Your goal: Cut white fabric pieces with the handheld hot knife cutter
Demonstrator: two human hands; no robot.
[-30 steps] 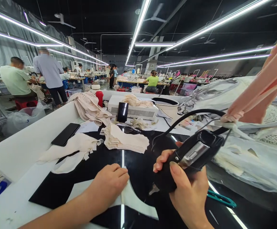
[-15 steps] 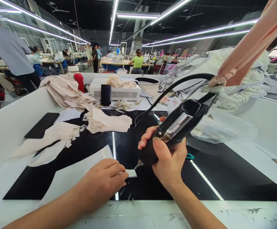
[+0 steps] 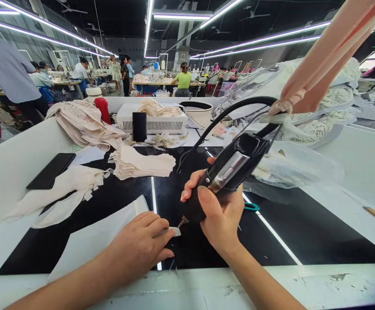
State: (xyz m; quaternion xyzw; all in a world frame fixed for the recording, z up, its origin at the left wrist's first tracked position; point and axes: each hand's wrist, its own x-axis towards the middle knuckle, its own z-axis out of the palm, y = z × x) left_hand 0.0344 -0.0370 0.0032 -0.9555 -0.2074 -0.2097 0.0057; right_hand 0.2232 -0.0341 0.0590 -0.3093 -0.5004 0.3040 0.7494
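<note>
Wrapped in my right hand (image 3: 221, 211) is a black corded hand tool (image 3: 228, 172) with a silver panel and a short pointed metal tip. The tool slants down to the left, its tip at the end of a narrow white strip (image 3: 176, 232). My left hand (image 3: 147, 239) pinches and presses this strip close to the tip. Beneath that hand and forearm lies a larger white fabric piece (image 3: 100, 232), partly covered. Whether strip and piece are joined is hidden by my fingers. A pink cloth band (image 3: 317, 64) is tied to the tool's upper end.
Stacked beige pieces (image 3: 142, 163), loose cream fabric (image 3: 58, 189) and a dark flat phone-like slab (image 3: 51, 171) lie left. A white vented box (image 3: 161, 125) stands behind. Teal-handled scissors (image 3: 251, 207) lie right of my hand. A plastic bag (image 3: 300, 165) sits at right.
The tool's tip has moved slightly left and closer to my left fingers. Less of the white strip shows beyond them. The whole view has shifted a little.
</note>
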